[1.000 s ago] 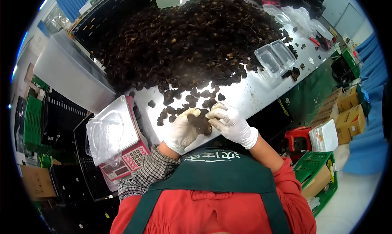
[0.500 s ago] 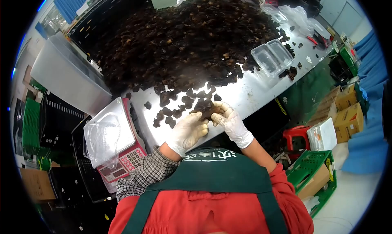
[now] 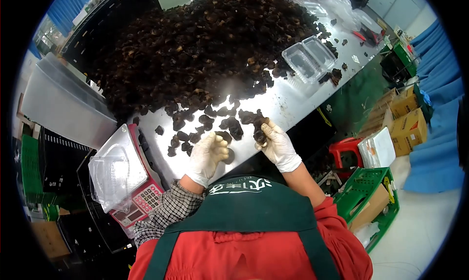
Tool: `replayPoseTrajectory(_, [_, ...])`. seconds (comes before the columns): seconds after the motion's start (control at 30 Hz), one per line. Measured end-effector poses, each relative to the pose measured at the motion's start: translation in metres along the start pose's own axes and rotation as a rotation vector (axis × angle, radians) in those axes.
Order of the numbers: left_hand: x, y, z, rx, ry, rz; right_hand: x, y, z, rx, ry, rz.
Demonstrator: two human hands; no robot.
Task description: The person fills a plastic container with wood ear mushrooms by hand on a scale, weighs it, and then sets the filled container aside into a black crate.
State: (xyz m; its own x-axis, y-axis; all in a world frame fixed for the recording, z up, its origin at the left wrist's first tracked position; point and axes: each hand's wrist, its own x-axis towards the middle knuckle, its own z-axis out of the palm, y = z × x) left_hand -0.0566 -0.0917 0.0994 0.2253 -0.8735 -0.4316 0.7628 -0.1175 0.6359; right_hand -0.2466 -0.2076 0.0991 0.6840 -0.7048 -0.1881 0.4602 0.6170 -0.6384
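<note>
A dark brown, ruffled wood ear mushroom [image 3: 259,127] is pinched between the thumb and fingers of my right hand [image 3: 280,146], over the table's near edge. My left hand [image 3: 207,157] is to the left of it, fingers loosely curled and apart from the thumb, with nothing visible in them. Both hands wear pale gloves. Just beyond my left fingertips, loose mushroom pieces [image 3: 182,136] lie scattered on the shiny metal table [image 3: 281,104]. A large heap of the same mushrooms [image 3: 195,50] spreads behind them.
A red and silver scale [image 3: 128,158] with clear plastic containers [image 3: 110,177] on it stands at the left, beside a translucent bin [image 3: 66,101]. An open clear clamshell box [image 3: 309,60] sits to the right of the heap. A green crate [image 3: 364,197] is at the lower right.
My hands have moved apart: the left has let go of the mushroom and drawn back left, while the right keeps hold of it. The camera view has shifted slightly.
</note>
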Motion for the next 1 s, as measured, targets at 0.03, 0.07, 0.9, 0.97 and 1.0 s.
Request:
replayPoseTrajectory(0.03, [0.0,0.002,-0.003,0.05,0.026,0.048,-0.003,-0.006,-0.002,-0.068,0.059,-0.031])
replayPoseTrajectory(0.07, [0.002,0.004,-0.01,0.075,0.086,0.086,-0.005,-0.012,-0.006,-0.131,0.112,-0.058])
replayPoseTrajectory(0.9, [-0.025,-0.03,-0.128,1.782,0.532,0.892,0.086,0.065,-0.016,-1.73,-0.023,-0.679])
replayPoseTrajectory(0.97, [-0.018,-0.028,-0.127,1.781,0.563,0.83,0.105,0.061,-0.03,-1.862,0.165,-0.692])
replayPoseTrajectory(1.0, [-0.016,-0.028,-0.126,1.768,0.532,0.812,0.107,0.064,-0.029,-1.837,0.077,-0.643])
